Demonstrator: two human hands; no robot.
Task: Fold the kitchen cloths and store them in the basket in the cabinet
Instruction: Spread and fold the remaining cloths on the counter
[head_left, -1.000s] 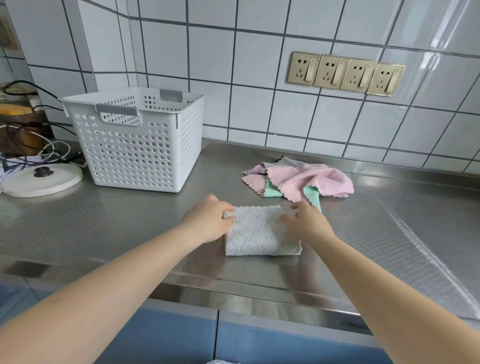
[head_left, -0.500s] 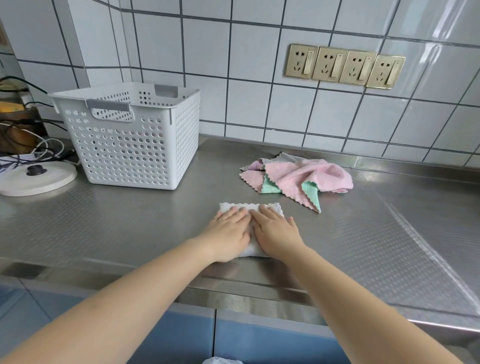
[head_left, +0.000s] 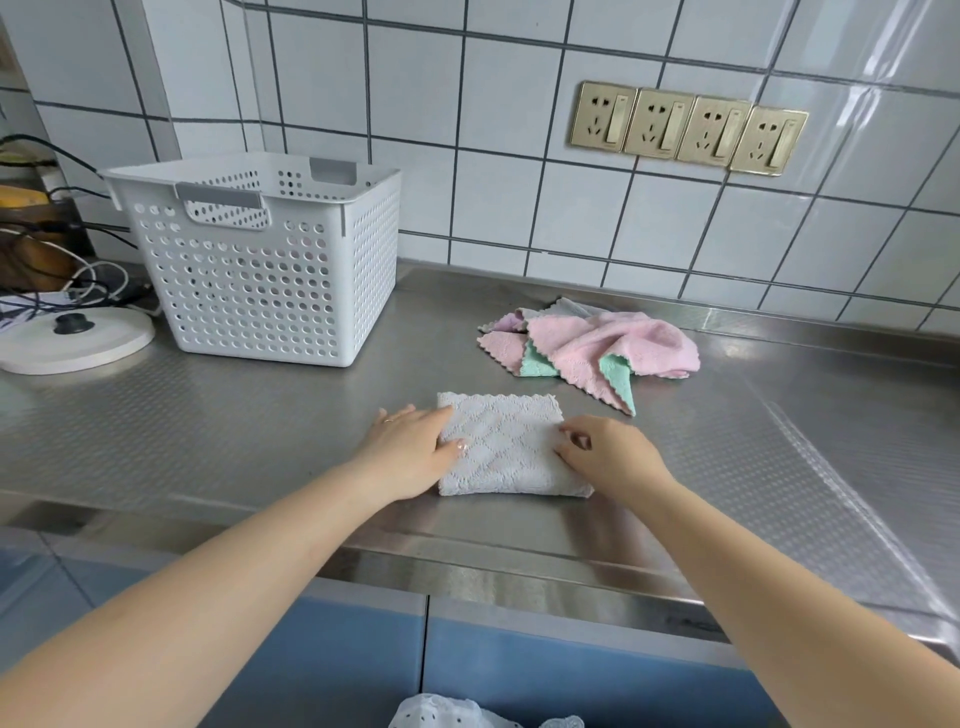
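Note:
A folded grey cloth (head_left: 506, 447) lies flat on the steel counter (head_left: 260, 426) near its front edge. My left hand (head_left: 410, 452) rests on the cloth's left edge, fingers straight and thumb lying on top. At the cloth's right edge, my right hand (head_left: 608, 457) has its fingers curled and pinches the fabric. Behind the cloth and to the right lies a crumpled heap of pink, green and grey cloths (head_left: 597, 345). A white perforated basket (head_left: 260, 291) stands on the counter at the back left; I cannot see anything in it.
A round white appliance base (head_left: 72, 340) with tangled cables sits left of the basket. A row of gold wall sockets (head_left: 685, 127) is on the tiled wall. Blue cabinet doors (head_left: 322, 665) run below the counter edge.
Both hands lay flat side by side on the middle of the grey cloth; they have slid apart to its left and right edges. The cloth stays folded in place.

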